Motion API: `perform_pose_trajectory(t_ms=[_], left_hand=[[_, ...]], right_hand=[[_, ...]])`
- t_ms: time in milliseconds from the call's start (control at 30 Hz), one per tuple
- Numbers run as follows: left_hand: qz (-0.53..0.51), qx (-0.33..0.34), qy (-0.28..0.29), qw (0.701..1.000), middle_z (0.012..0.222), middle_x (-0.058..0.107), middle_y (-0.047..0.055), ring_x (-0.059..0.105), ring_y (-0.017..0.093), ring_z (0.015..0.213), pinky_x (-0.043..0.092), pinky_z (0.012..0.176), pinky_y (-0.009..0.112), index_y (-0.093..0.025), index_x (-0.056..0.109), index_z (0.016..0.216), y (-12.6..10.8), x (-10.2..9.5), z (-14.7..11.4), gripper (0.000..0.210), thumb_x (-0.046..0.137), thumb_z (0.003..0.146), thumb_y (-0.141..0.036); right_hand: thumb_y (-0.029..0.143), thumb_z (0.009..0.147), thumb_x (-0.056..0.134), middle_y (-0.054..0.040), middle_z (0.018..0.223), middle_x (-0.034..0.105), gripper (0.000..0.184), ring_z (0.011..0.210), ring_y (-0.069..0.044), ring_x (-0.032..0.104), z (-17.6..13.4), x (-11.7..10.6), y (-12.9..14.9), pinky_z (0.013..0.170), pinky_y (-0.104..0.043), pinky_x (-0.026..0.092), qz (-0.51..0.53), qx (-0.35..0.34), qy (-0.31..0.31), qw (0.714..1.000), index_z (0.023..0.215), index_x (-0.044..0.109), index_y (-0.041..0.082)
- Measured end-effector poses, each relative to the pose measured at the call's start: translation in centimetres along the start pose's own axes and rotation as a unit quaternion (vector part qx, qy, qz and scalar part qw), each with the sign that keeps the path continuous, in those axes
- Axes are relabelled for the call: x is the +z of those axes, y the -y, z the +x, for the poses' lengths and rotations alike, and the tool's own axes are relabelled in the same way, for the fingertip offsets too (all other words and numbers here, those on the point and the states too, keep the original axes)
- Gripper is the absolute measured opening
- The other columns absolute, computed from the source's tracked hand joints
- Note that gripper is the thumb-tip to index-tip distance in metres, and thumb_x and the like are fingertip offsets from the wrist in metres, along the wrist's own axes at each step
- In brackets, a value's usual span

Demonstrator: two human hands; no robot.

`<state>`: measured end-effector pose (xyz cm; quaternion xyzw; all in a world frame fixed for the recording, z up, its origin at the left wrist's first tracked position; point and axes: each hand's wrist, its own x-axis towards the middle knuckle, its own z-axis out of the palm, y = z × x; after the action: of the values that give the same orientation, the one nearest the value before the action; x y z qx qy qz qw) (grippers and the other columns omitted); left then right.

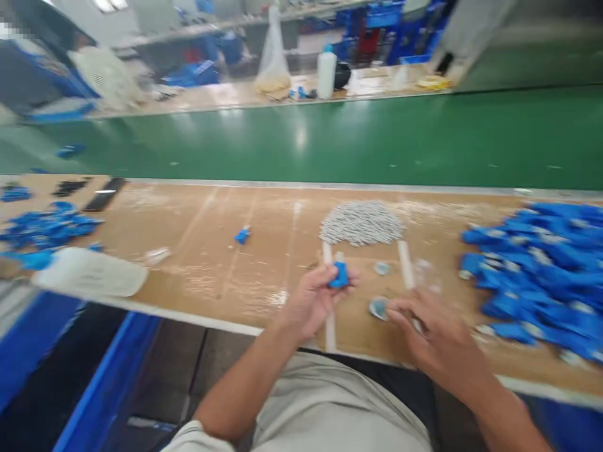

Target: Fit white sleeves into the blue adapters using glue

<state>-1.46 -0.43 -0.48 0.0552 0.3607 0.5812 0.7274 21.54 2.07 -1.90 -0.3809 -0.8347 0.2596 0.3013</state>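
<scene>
My left hand (313, 301) pinches a small blue plastic part (339, 275) with a whitish tip pointing up, held just above the table. My right hand (431, 329) has its thumb and forefinger pressed together at the edge of a small round dish (378, 308) with pale bluish contents. What lies between those fingertips is too small to make out. Another small round pale-blue item (382, 269) lies a little farther back. Beyond my hands is a flat heap of small grey pieces (362, 223). A single blue part (242, 235) lies to the left.
A large pile of blue parts (541, 276) covers the table's right side. To the left are more blue pieces (51, 226), a dark flat object (104, 194) and a white scoop-like tray (89, 272). A green conveyor belt (301, 138) runs behind the table (188, 251). Blue bins (103, 383) stand below left.
</scene>
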Motion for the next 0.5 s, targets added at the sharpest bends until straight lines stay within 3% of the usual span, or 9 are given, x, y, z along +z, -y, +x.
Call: perform_pose_trajectory(t_ms=[100, 200, 267, 400, 500], left_hand=[[0.037, -0.011, 0.028, 0.999, 0.11, 0.078, 0.015, 0.075, 0.022, 0.101, 0.058, 0.093, 0.031, -0.01, 0.074, 0.103, -0.7, -0.1, 0.6, 0.017, 0.065, 0.094, -0.022], [0.064, -0.034, 0.073, 0.995, 0.117, 0.076, 0.018, 0.073, 0.024, 0.109, 0.057, 0.097, 0.033, -0.008, 0.073, 0.106, -0.6, -0.2, 0.8, 0.02, 0.067, 0.095, -0.023], [0.072, -0.039, 0.091, 0.992, 0.111, 0.076, 0.015, 0.072, 0.02, 0.102, 0.058, 0.092, 0.029, -0.008, 0.074, 0.106, -0.3, 0.0, 0.7, 0.021, 0.07, 0.093, -0.024], [0.074, -0.063, 0.114, 0.989, 0.087, 0.072, 0.006, 0.066, 0.01, 0.076, 0.053, 0.072, 0.018, -0.009, 0.075, 0.094, 0.0, 0.8, 0.9, 0.017, 0.077, 0.088, -0.025], [0.06, -0.095, 0.119, 0.987, 0.084, 0.072, 0.006, 0.065, 0.01, 0.075, 0.05, 0.07, 0.016, -0.008, 0.075, 0.09, 0.1, 1.5, 0.5, 0.018, 0.079, 0.087, -0.025]], right_hand=[[0.032, 0.102, 0.055, -0.0025, 0.081, 0.062, 0.02, 0.07, -0.019, 0.058, 0.8, -0.2, 0.2, 0.066, -0.032, 0.045, 0.048, 0.081, 0.001, 0.996, 0.09, 0.067, 0.023], [0.035, 0.101, 0.059, -0.0014, 0.084, 0.064, 0.02, 0.069, -0.016, 0.057, 1.3, -0.1, -0.3, 0.063, -0.028, 0.044, 0.149, 0.149, -0.06, 0.976, 0.091, 0.068, 0.021], [0.037, 0.099, 0.063, -0.0017, 0.088, 0.068, 0.019, 0.066, -0.013, 0.057, 1.4, -0.1, -0.6, 0.061, -0.027, 0.045, 0.226, 0.179, -0.095, 0.953, 0.094, 0.069, 0.02], [0.037, 0.097, 0.067, -0.0034, 0.095, 0.071, 0.016, 0.062, -0.012, 0.057, 1.7, -0.5, -0.7, 0.058, -0.026, 0.047, 0.333, 0.187, -0.144, 0.913, 0.096, 0.071, 0.021], [0.032, 0.096, 0.07, -0.0048, 0.091, 0.073, 0.012, 0.062, -0.014, 0.06, 1.9, -0.9, 0.4, 0.055, -0.027, 0.049, 0.329, 0.154, -0.186, 0.913, 0.095, 0.072, 0.021]])
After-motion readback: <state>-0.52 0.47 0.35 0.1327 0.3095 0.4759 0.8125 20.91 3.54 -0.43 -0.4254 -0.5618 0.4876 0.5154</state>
